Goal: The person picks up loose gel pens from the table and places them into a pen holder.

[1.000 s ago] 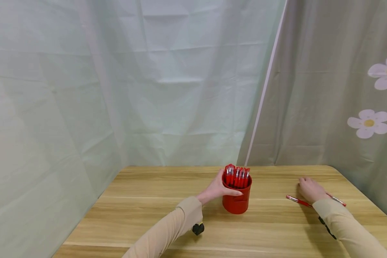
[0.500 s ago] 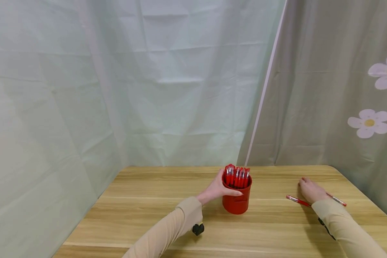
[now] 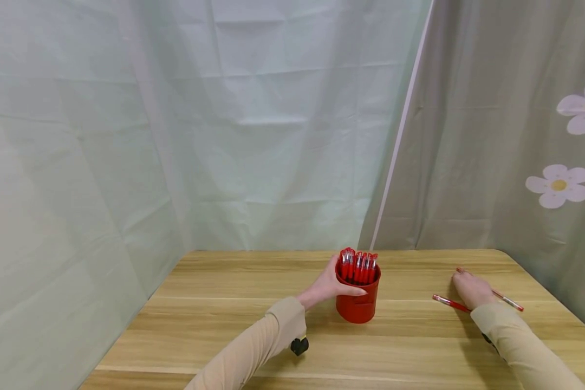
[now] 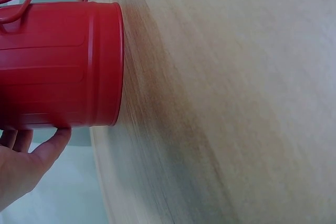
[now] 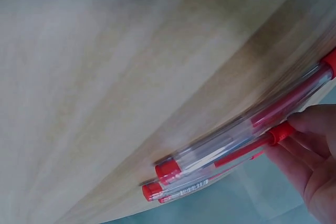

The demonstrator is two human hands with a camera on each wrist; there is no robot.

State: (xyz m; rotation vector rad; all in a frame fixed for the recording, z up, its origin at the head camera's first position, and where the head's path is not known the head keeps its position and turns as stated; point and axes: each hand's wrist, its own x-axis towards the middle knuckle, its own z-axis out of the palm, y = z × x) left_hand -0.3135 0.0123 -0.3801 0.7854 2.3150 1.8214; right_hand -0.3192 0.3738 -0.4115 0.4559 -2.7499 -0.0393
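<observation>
Cup: a red cup point(image 3: 357, 306) is stood upright on the table, right of the middle of the head view; a loop handle point(image 4: 23, 6) is seen on its side in the left wrist view.
Pens in cup: a bunch of red pens point(image 3: 358, 268) is packed inside, their tops raised above the rim; an exact count cannot be made.
Loose pens: three are seen close together in the right wrist view: a front pen point(image 5: 210, 153), a middle pen point(image 5: 244, 149) just beside it, and a rear pen point(image 5: 194, 187), marked with a barcode. All are laid low at the tabletop, well apart from the cup.
Stage (judged): partway. Done: the bunch is already held in the cup. Left: the three loose pens are outside it, none raised clear of the table as far as can be seen.
Left hand: the cup is grasped near its rim by the left hand point(image 3: 327, 281), the thumb laid across the near side and the fingers wrapped behind; the arm is reached forward.
Right hand: the right hand point(image 3: 472, 290) is held low, palm down; the red part of the middle pen appears to be pinched between thumb and fingers. The fingertips are hidden in the head view.
Sleeves: both forearms are covered by beige sleeves point(image 3: 521, 341).
Surroundings: the wood-grain table point(image 3: 214, 303) is backed by a pale curtain point(image 3: 273, 135), with white flowers point(image 3: 558, 186) printed at the right.
</observation>
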